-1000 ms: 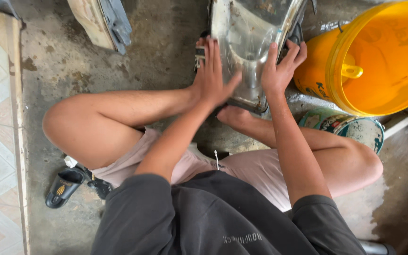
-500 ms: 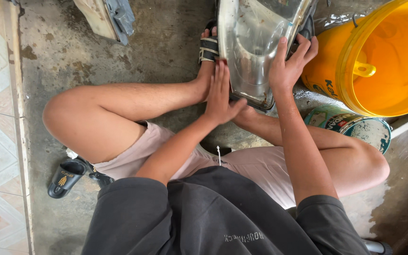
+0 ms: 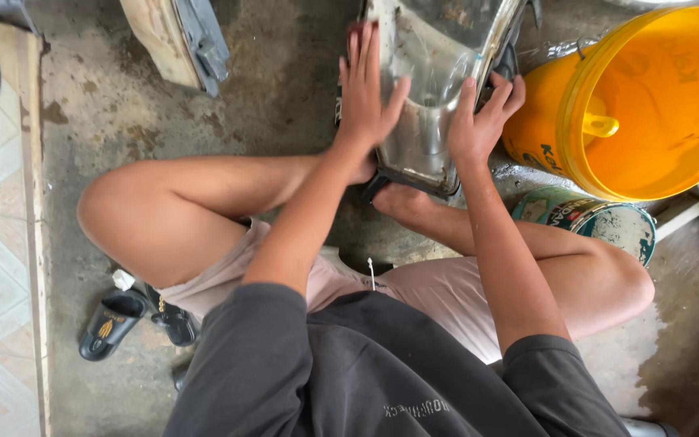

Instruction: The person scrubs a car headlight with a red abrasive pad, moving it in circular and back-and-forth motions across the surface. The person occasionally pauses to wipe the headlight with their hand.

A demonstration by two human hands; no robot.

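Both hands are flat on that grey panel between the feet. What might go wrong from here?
1. The left hand lies open-palmed on the glossy grey panel with no real grip, and the right hand only cups its edge; the panel may slide or tip off the feet.
2. The yellow bucket lies on its side right beside the right hand; a slip could knock it rolling.
3. The concrete floor looks wet near the round tin, so footing may be poor.

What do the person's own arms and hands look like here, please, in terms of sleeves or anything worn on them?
Both arms are bare from the short sleeves down. The sleeves belong to a loose dark grey T-shirt and end above the elbows. The left hand and right hand are ungloved, with no watch, bracelet or ring visible. The fingernails look short; finer marks are too small to tell.
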